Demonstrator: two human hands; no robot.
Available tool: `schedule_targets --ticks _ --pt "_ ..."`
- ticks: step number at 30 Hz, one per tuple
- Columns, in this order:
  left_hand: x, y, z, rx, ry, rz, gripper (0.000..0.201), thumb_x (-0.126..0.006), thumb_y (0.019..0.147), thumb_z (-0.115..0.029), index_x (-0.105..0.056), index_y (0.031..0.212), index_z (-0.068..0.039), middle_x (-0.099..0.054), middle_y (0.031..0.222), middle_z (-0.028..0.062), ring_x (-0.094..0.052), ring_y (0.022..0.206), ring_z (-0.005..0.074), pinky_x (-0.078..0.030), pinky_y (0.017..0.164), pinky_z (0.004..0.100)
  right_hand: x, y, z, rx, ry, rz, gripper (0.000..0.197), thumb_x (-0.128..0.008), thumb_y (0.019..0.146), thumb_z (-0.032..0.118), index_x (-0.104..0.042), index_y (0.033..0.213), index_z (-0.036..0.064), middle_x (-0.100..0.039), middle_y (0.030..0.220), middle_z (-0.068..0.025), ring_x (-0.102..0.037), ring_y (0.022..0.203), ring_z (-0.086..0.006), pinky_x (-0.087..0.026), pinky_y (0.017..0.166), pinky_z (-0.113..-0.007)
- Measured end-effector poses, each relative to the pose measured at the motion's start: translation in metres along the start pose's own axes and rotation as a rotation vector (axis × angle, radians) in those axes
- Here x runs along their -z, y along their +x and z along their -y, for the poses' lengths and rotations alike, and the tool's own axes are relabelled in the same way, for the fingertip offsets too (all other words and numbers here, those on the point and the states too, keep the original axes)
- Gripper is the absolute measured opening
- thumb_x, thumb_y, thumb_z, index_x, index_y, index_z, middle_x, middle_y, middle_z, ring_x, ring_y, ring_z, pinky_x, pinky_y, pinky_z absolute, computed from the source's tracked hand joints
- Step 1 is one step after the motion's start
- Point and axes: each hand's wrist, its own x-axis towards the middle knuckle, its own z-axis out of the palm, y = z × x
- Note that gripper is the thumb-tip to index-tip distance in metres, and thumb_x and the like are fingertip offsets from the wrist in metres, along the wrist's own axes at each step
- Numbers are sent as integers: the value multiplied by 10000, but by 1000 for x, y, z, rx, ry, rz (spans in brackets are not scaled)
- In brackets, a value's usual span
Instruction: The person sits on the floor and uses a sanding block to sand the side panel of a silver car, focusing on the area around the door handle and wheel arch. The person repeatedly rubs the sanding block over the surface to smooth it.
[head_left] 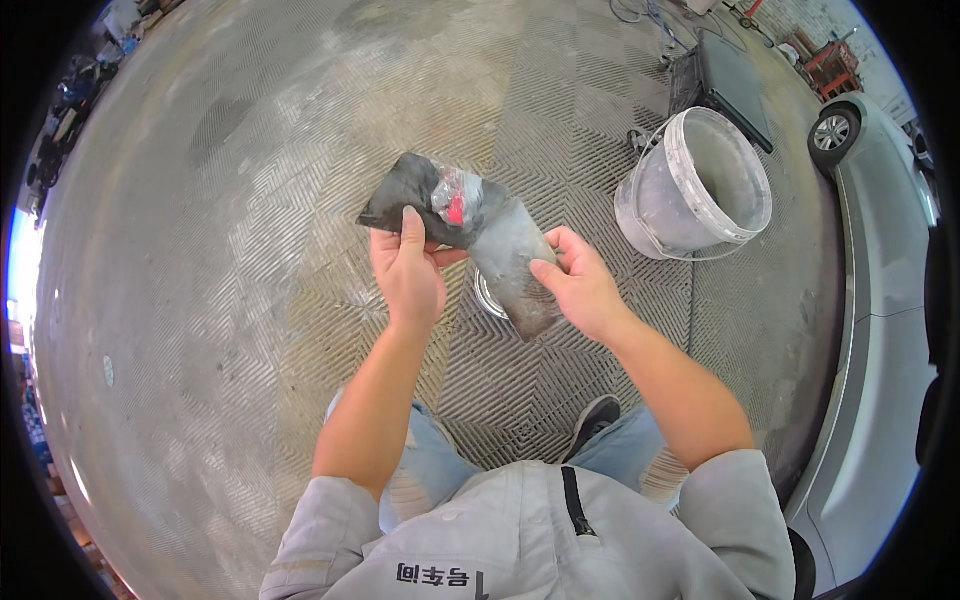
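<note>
A dark grey, flat, bendable sheet [512,250] is stretched between both hands, its right half paler and shiny. On its left half lies a small clear plastic wrapper [459,196] with something red and white inside. My left hand [408,280] pinches the sheet's lower left edge, thumb on top and fingers underneath. With thumb and fingers, my right hand [583,285] grips the right edge. Below the sheet, a round silvery rim [486,296] shows in part; the sheet hides the rest of it.
A whitish, stained bucket [655,200] stands on the ribbed tile floor [400,110] to the right. Behind it is a black box-shaped thing [730,80]. A silver car [895,290] lines the right side, and red equipment [832,68] stands at the far right.
</note>
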Motion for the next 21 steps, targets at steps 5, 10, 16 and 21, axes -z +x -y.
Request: schedule_targets --ticks 5,10,16,21 --pt "-1 -11 6 -47 135 111 207 -406 949 -125 -457 1129 -34 -592 1026 102 -636 813 180 -581 605 327 -1 1 -1 -1 -21 -23 135 -537 845 66 -477 960 27 -589 759 -46 -517 654 -80 -411 577 -256" --pt "-6 -16 5 21 250 177 223 -421 949 -126 -511 1118 -13 -594 1019 78 -614 817 135 -553 608 266 0 0 3 17 81 -21 138 -537 844 64 -474 961 28 -587 752 -46 -518 646 -80 -415 571 -259" --pt "-11 -24 5 25 439 276 252 -442 943 -131 -522 1135 11 -628 890 68 -617 743 134 -539 612 257 9 1 16 207 164 -16 147 -528 867 54 -456 988 13 -594 794 -43 -537 664 -61 -432 579 -221" --pt "-8 -18 7 0 1166 390 217 -451 934 -112 -556 1084 4 -642 847 50 -629 702 128 -512 560 234 26 6 31 434 386 -140 268 -519 886 58 -434 1130 -11 -615 892 -56 -567 757 -68 -474 664 -224"
